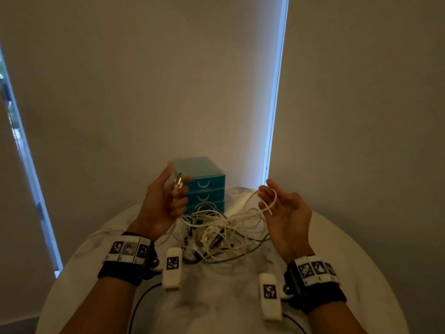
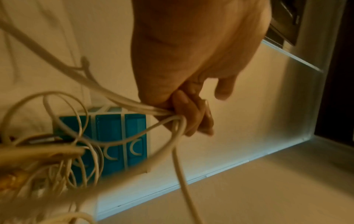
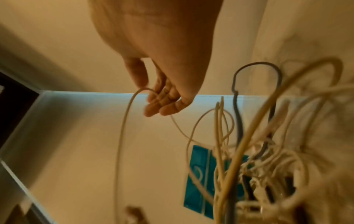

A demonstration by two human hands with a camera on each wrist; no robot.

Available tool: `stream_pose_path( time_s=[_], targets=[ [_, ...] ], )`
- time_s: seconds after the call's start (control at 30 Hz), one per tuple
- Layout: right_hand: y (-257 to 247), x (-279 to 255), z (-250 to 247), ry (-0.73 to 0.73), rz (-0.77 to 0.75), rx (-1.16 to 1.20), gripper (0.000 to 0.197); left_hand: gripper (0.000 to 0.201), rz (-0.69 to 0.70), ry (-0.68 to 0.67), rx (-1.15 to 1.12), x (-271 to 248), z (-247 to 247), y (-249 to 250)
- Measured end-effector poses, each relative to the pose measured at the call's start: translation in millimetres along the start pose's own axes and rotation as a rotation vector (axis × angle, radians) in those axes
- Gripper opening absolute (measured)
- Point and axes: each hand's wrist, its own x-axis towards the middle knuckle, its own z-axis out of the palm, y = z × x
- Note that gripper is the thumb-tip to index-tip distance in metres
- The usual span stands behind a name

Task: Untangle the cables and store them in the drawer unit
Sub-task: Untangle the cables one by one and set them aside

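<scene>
- A plain pale wall (image 1: 144,92) fills the background, with a bright vertical strip of daylight (image 1: 277,92) at 1 o'clock and another at the far left edge.
- Below sits a round table (image 1: 216,304) under a white, faintly mottled cover.
- The drawer unit (image 1: 207,186) stands at the table's 12 o'clock edge: a small boxy teal plastic block, translucent, with white curved handles on stacked drawer fronts, all closed.
- The cables (image 1: 216,232) lie in a loose heap at the table's centre, just in front of the unit and overlapping its lowest front; most are thin, smooth white cords in loops, with a darker grey cord (image 3: 237,121) and a few small plugs among them.
- The left hand (image 1: 163,203), raised at 11 o'clock of the heap, is curled round a bunch of white cords; the left wrist view shows several strands gathered in its fingers (image 2: 191,118), and a metal-tipped plug (image 1: 178,182) stands up from the grip, in front of the unit's top corner.
- The right hand (image 1: 286,213), raised at 2 o'clock of the heap, palm up with fingers bent, holds a single thin white loop (image 1: 269,201) between thumb and fingers; the cord trails down into the heap.
- Both wrists carry black bands (image 1: 127,268) with white blocks bearing square black-and-white markers.
- Strands hang between both hands and the heap, crossing in front of the unit in both wrist views; those views are blurred.
</scene>
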Motion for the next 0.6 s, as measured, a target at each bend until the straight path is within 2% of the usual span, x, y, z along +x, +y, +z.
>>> stream_pose_path(
  time_s=[0.07,0.13,0.2,0.27,0.33,0.37,0.43,0.5,0.53,0.6],
  targets=[
    [2,-4,5,-0.056,-0.012,-0.059,0.031,0.058,-0.059,0.025,0.342,-1,9,-10],
    [11,-7,10,-0.12,-0.065,-0.238,0.028,0.055,-0.097,-0.027,0.611,-3,20,-23],
    [18,-11,16,-0.204,-0.081,-0.358,0.027,0.039,-0.121,-0.112,0.746,-7,30,-33],
    [19,-15,19,-0.262,-0.081,-0.401,0.024,0.032,-0.103,-0.133,0.824,-9,36,-38],
    [16,-14,22,-0.27,-0.063,-0.414,0.023,0.035,-0.061,-0.124,0.869,-8,38,-41],
    [15,-12,22,-0.258,-0.035,-0.447,0.028,0.037,-0.036,-0.101,0.863,-7,37,-42],
    [18,-4,17,-0.214,0.051,-0.6,0.056,0.036,0.013,-0.022,0.805,-4,33,-42],
    [26,1,5,-0.171,0.119,-0.888,0.077,0.03,0.05,0.042,0.729,-2,32,-40],
    [30,2,-1,-0.169,0.135,-1.032,0.078,0.029,0.076,0.067,0.7,-1,32,-40],
    [35,3,-13,-0.178,0.112,-1.216,0.066,0.028,0.135,0.127,0.644,1,31,-39]
  ],
)
